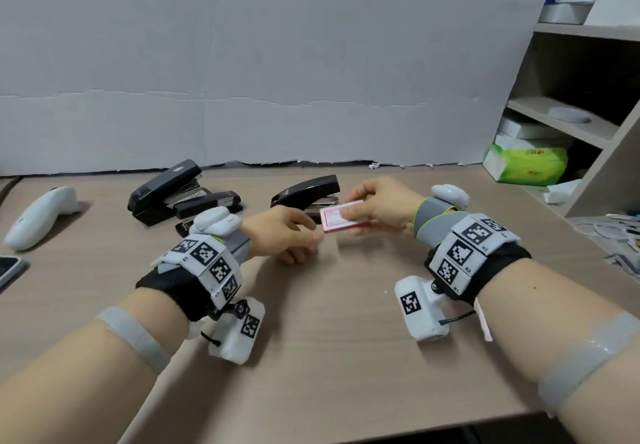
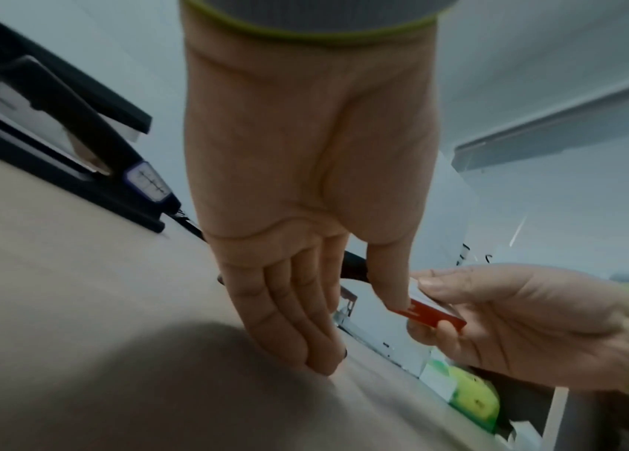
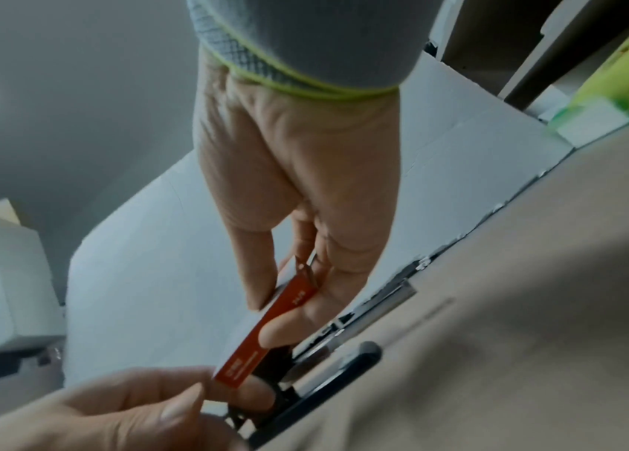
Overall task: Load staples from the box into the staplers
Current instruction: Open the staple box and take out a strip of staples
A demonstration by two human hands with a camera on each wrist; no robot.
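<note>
Red staple box, right hand gripping

Both forearms reach forward over the table, hands nearly meeting. The right hand pinches a small red box between thumb and fingers, above the table. The left hand, fingers extended, has its thumb tip at the box's end.

Grey cuffs, marker-tagged wristbands
</note>
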